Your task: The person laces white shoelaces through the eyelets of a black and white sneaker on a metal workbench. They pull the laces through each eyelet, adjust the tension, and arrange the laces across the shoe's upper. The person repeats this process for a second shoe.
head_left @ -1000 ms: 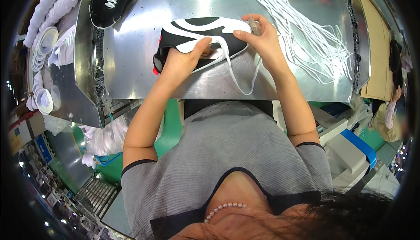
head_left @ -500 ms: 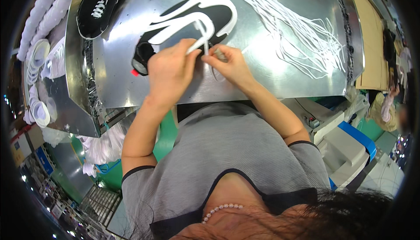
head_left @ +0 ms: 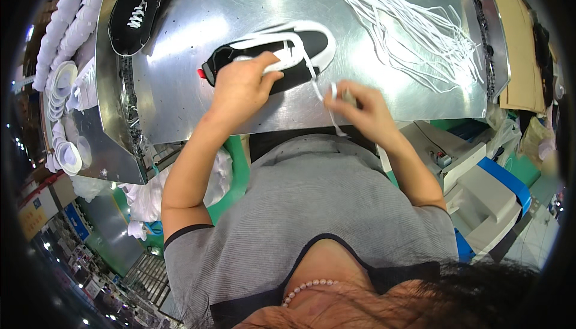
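A black shoe with white trim (head_left: 295, 77) lies on the metal table, with a red tab at its left end. My left hand (head_left: 245, 86) is closed on the shoe's near edge by the white lacing strip, thumb and fingers pinching there. From that strip a white shoelace (head_left: 314, 81) runs down to the right. My right hand (head_left: 365, 111), slightly blurred, pinches this lace near the table's front edge, and a loose end dangles below the fingers. The left fingers hide part of the shoe's opening.
On the metal table (head_left: 198, 101), a bundle of white laces (head_left: 408, 35) lies at the right. A laced black shoe (head_left: 133, 20) rests at the far left. White cup-shaped pieces (head_left: 60, 89) are stacked beyond the left edge. A grey and blue bin (head_left: 489, 200) stands at the lower right.
My right hand has moved right and toward me, drawing the lace away from the shoe. The shoe sits lower in view, its white strips lying flatter. My left hand still grips it.
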A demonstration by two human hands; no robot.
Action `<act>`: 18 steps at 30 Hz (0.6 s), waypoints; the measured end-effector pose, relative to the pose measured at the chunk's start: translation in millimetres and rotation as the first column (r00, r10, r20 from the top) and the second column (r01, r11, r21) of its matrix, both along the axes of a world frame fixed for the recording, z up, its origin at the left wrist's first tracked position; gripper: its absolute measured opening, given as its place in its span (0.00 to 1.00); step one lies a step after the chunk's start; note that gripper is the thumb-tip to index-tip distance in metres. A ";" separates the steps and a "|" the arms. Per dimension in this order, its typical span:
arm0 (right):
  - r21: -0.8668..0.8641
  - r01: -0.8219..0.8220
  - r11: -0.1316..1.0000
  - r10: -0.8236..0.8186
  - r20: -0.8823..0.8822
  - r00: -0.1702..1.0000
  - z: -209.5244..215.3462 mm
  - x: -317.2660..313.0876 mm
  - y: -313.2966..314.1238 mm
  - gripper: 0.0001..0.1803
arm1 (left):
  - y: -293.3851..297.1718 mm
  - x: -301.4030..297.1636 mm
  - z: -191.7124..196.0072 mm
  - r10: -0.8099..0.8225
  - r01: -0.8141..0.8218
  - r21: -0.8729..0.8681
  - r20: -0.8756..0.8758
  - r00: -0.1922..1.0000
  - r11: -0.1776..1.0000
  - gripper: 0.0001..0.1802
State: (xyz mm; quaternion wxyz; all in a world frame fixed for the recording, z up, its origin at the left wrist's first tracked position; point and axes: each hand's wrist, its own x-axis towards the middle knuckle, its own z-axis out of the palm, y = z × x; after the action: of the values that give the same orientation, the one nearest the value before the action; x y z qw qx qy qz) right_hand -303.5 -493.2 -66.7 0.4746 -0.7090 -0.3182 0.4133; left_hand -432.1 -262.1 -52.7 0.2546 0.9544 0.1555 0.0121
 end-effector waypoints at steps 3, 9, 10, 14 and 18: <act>0.215 0.172 0.961 -0.151 -0.109 0.982 4.4 13.0 44.6 0.06 | -6.6 5.1 8.1 0.001 -0.010 -0.062 -0.153 0.988 0.998 0.15; 0.342 0.160 0.926 -0.171 0.001 0.985 -9.9 31.1 88.0 0.07 | -7.9 13.9 19.3 -0.008 0.017 -0.121 0.077 0.997 0.993 0.17; 0.345 0.183 0.921 -0.188 -0.017 0.982 -9.0 32.5 90.9 0.07 | -11.3 19.5 26.8 0.000 0.005 -0.114 0.043 0.999 0.994 0.17; 0.433 0.292 0.853 -0.299 -0.053 0.953 -18.5 32.4 103.6 0.07 | -17.4 40.9 28.5 0.008 -0.015 -0.028 -0.248 0.969 0.999 0.16; 0.344 0.308 0.887 -0.331 0.009 0.944 -26.0 33.9 100.5 0.14 | -14.0 41.4 6.9 0.095 -0.104 -0.048 -0.157 0.983 0.993 0.16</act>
State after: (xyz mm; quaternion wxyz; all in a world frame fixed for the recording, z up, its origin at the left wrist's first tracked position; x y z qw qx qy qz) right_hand -269.6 -392.7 -92.7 0.6394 -0.6733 -0.2791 0.2447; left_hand -390.8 -276.0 -45.8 0.2675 0.9360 0.2227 -0.0532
